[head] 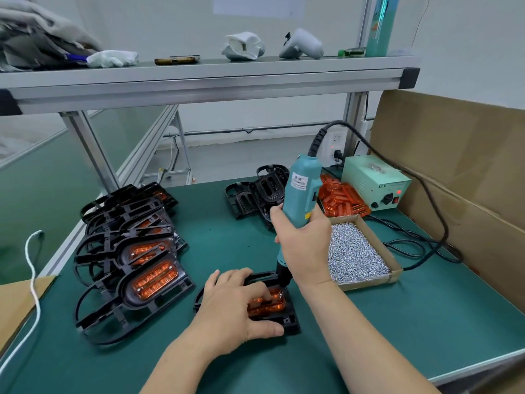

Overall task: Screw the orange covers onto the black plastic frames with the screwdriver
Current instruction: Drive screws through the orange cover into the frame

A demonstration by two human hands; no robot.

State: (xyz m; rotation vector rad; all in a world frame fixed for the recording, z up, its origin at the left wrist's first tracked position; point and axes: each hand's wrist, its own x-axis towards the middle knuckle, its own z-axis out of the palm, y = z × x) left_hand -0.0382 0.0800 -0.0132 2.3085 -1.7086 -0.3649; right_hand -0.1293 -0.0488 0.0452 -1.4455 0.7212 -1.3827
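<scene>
- Green matting covers the surface [369,322], seen from above over a person's two bare forearms.
- A black frame [287,322] lies flat near the front edge, with an orange cover [270,304] seated in its middle.
- The left hand [235,305] rests on this frame: its fingers are spread over the cover and press down, and the thumb lies along the frame's near edge.
- The right hand [304,243] has its fingers wrapped around a teal electric screwdriver [301,191], held upright with its black tip at the cover's far right corner.
- A black cable runs from the screwdriver's top to a pale green power box [375,183] at the back right.
- Just right of the right hand sits a shallow cardboard tray [395,268] full of silver screws.
- Behind it lies a heap of loose orange covers [341,200], next to a pile of bare black frames [255,194].
- On the left, a stack of frames with covers fitted [127,251] overlaps in a row.
- A metal shelf [199,78] spans overhead.
</scene>
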